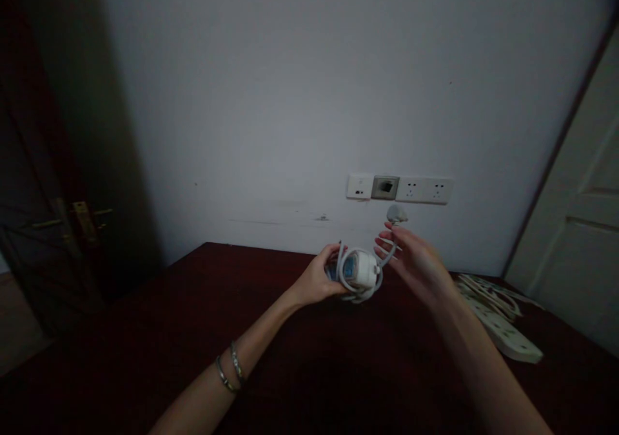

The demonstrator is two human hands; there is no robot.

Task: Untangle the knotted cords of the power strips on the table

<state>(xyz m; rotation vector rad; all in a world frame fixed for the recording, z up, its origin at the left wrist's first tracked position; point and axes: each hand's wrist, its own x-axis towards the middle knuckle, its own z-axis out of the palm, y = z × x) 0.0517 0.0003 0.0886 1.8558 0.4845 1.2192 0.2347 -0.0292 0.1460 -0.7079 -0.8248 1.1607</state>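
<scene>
My left hand [321, 275] is wrapped round a white corded device [366, 269] with a blue part on its side. A pale cord [344, 269] is coiled in loops around the device, whose exact kind I cannot make out. From its right end the cord runs up to my right hand [409, 249]. At the fingertips of that hand stands a pale plug [396, 213], just below the wall sockets and seemingly pinched near its base. The other fingers of the right hand are loosely bent around the cord.
Wall sockets [425, 190] and a metal-framed plate [385, 187] are on the wall behind my hands. On the dark red table [271, 357], a white power strip [507, 332] with bundled cable lies at right. A door with a brass handle [84, 221] is at left.
</scene>
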